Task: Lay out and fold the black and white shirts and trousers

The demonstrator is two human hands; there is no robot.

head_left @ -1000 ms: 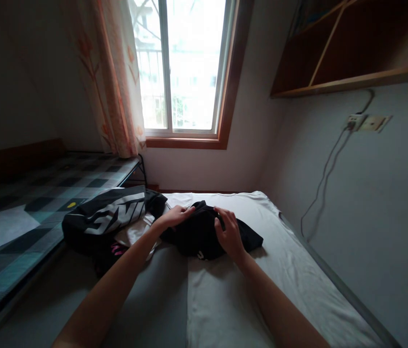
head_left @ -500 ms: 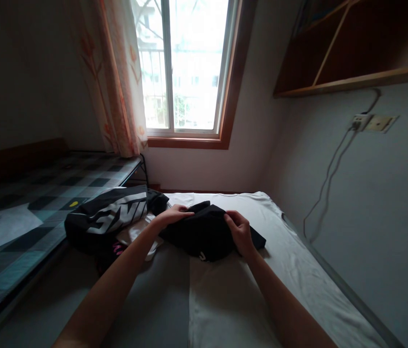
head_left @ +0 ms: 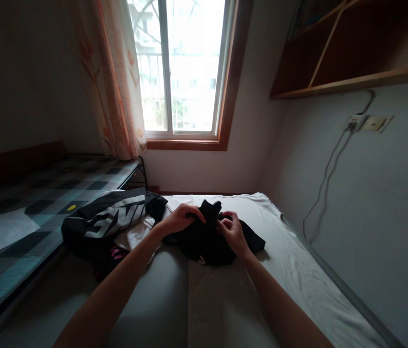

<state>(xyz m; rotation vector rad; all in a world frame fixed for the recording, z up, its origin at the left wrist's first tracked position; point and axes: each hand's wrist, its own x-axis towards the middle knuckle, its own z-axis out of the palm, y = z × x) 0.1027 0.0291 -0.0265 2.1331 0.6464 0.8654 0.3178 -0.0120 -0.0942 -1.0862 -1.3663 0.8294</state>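
Note:
A black garment (head_left: 207,244) with a small white mark near its lower edge lies bunched on the white bed sheet (head_left: 225,309). My left hand (head_left: 184,217) pinches its upper part from the left. From the right, my right hand (head_left: 232,232) grips the cloth with bent fingers, close to the left one. Between the two hands a fold of the black cloth stands up. The garment's right end spreads out flat beyond my right hand.
Left of the hands lie a black item with large grey lettering (head_left: 117,215) and white cloth (head_left: 134,237). A plaid-covered bed (head_left: 80,181) holds a paper sheet (head_left: 1,232). Wall and cables (head_left: 321,188) are at right, a shelf (head_left: 356,82) above.
Both hands have moved closer together on the black garment. Its top edge, spread between them before, is now gathered into an upright fold.

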